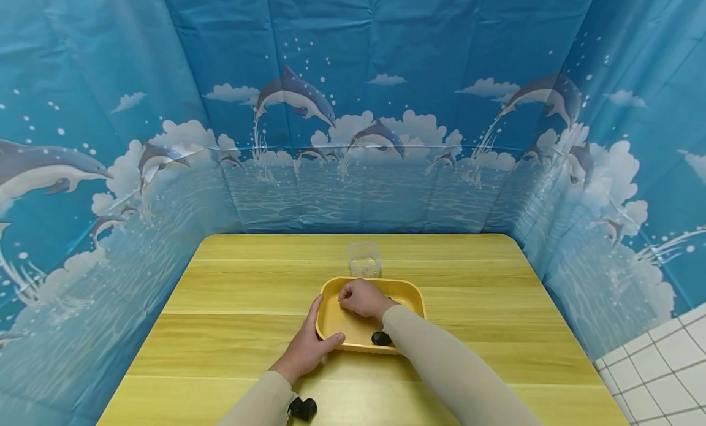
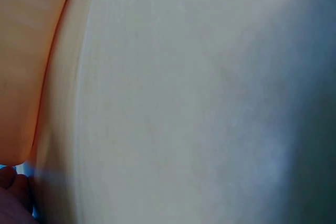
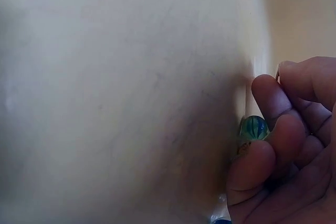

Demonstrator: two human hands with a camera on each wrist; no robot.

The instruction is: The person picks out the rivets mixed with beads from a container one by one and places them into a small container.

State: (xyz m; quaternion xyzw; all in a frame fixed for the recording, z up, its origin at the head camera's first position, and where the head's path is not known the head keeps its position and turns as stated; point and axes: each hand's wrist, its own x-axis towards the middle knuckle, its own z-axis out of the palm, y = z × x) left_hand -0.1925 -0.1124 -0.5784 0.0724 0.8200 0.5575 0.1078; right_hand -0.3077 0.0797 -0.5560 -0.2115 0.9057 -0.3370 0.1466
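A yellow rectangular tray (image 1: 358, 348) lies on the table in the head view. My left hand (image 1: 306, 347) holds its near left corner, thumb on the front rim and fingers along the left side. Inside the tray, my right hand (image 1: 364, 298) has its fingers bent and its thumb close to the index finger. A blue-green glass marble (image 3: 254, 128) shows just past these fingertips in the right wrist view. Whether anything is pinched cannot be made out. Behind the tray stands a clear plastic box (image 1: 364, 254) with several small marbles in it.
The light wooden table (image 1: 231, 291) carries these things. Blue dolphin-print curtains (image 1: 386, 187) enclose its back and sides. A black wrist device (image 1: 303, 408) sits at the left cuff, and another black device (image 1: 380, 338) shows by the right sleeve.
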